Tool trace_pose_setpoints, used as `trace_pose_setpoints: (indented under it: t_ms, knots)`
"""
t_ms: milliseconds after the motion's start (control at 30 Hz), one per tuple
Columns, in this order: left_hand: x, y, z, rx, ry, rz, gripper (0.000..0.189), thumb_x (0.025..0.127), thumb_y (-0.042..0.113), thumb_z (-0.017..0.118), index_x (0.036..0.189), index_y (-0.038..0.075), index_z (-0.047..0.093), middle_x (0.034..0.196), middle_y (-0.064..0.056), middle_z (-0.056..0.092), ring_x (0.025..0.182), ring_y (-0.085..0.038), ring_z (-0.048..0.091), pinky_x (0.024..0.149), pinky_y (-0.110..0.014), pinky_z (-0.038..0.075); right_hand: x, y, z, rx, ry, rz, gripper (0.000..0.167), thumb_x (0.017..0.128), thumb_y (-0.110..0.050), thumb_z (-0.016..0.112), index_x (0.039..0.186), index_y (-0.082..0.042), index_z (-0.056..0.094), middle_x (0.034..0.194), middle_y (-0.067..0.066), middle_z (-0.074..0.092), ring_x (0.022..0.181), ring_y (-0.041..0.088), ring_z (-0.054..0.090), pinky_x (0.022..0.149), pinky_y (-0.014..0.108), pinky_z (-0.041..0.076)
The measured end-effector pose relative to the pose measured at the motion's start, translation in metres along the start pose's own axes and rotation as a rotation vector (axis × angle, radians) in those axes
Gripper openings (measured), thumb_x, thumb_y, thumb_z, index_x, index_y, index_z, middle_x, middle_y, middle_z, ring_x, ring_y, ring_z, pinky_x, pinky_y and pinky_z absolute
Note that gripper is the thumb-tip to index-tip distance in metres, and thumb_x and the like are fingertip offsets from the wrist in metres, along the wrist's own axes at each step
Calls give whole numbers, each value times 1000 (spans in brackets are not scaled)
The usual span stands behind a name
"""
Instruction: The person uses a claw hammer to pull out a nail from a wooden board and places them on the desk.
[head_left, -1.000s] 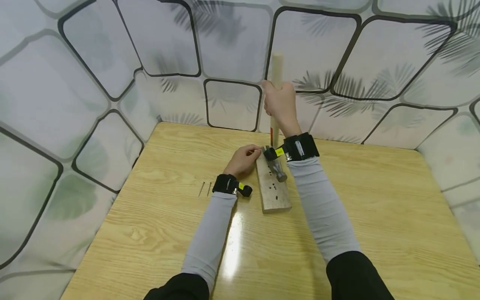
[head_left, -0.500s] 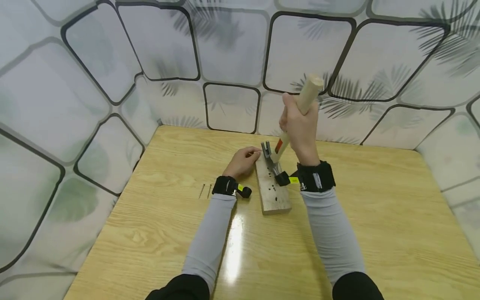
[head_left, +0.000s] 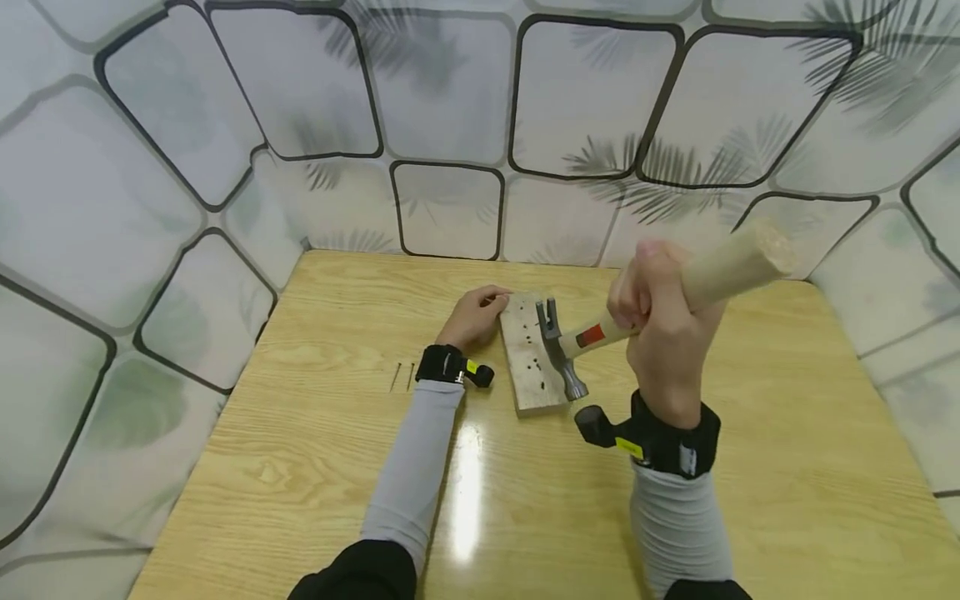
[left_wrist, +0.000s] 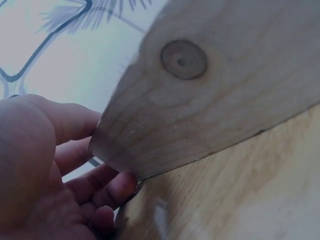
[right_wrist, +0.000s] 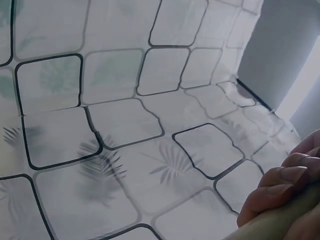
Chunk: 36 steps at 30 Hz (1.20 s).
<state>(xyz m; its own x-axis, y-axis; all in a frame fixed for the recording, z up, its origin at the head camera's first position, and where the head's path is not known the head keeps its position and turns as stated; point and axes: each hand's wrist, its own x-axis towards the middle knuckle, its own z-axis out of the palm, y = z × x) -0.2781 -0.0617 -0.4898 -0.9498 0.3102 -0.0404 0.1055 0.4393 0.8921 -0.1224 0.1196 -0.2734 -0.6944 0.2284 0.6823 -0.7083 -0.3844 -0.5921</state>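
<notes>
A claw hammer (head_left: 557,348) with a pale wooden handle is in my right hand (head_left: 667,333), whose fingers wrap the handle. Its metal head lies over the right side of a wooden block (head_left: 527,362), claw toward the far end, while the handle slants up to the right. Whether the claw has hold of a nail is too small to tell. Several dark marks dot the block's top. My left hand (head_left: 474,318) holds the block's far left corner; the left wrist view shows thumb and fingers around the end of the block (left_wrist: 185,110). In the right wrist view, fingers (right_wrist: 272,192) curl over the handle (right_wrist: 280,220).
Two loose nails (head_left: 402,377) lie left of my left wrist on the wooden table (head_left: 300,467). A patterned cloth wall (head_left: 450,83) rises behind the table's far edge and along its left side.
My right hand has swung right and toward me, so the hammer handle has gone from upright to leaning far right. The left hand keeps its place at the block.
</notes>
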Motion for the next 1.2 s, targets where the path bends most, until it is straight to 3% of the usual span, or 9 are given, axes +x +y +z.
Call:
trace_pose_setpoints:
  t_ms: [233,500,567,667,733,833,967,1067,1200]
  knots:
    - [-2,1,1,-17,-10,-1,36,107,37,50,134,18,66,128,-6,64,119,-24,59,104,-44,46,-24,-24,3,97,18,-81,48,98,7,40,54,-3,21,47,1,24,39,9,25,38,20,18]
    - [-3,1,2,-42,17,31,34,107,34,52,134,18,66,129,-7,64,116,-26,60,101,-46,47,-36,-32,3,164,60,-162,49,94,9,42,53,-4,20,46,-1,24,39,7,27,38,18,22]
    - [-5,7,1,-49,46,72,32,107,31,53,132,18,67,131,-6,63,118,-27,57,102,-47,46,-36,-33,1,171,68,-175,49,94,9,43,52,-4,20,46,-1,24,39,7,28,38,18,23]
    - [-9,26,0,-41,45,195,29,107,27,53,130,18,69,132,-3,63,120,-24,56,100,-47,46,-36,-35,-1,176,85,-187,49,93,10,43,52,-4,20,45,0,24,38,7,28,38,19,23]
    - [-13,45,-3,-18,-23,304,28,107,27,53,128,19,70,131,1,65,120,-19,56,98,-45,45,-35,-36,-3,177,97,-192,49,93,9,43,52,-4,20,45,0,24,38,8,28,38,19,23]
    - [-23,76,-7,5,-234,435,27,107,25,54,127,19,71,128,3,68,117,-15,59,94,-42,46,-33,-38,-5,184,117,-202,49,93,9,44,51,-4,20,45,0,24,38,8,28,37,19,22]
    - [-38,102,-8,71,-439,474,24,105,21,58,124,15,72,128,0,68,121,-17,59,102,-44,47,-31,-40,-8,185,134,-212,49,92,9,44,51,-4,20,44,0,24,37,8,28,37,19,21]
    - [-44,110,-7,118,-473,452,20,104,19,61,117,14,75,127,-1,69,122,-19,60,105,-47,46,-31,-41,-11,175,136,-215,50,92,9,44,51,-4,20,44,-1,24,37,7,27,37,19,21]
    - [-45,113,-3,162,-456,460,15,102,18,64,108,17,77,120,1,72,116,-14,63,104,-47,48,-32,-43,-14,170,134,-209,50,92,9,43,51,-5,20,44,-1,24,37,7,27,37,19,21]
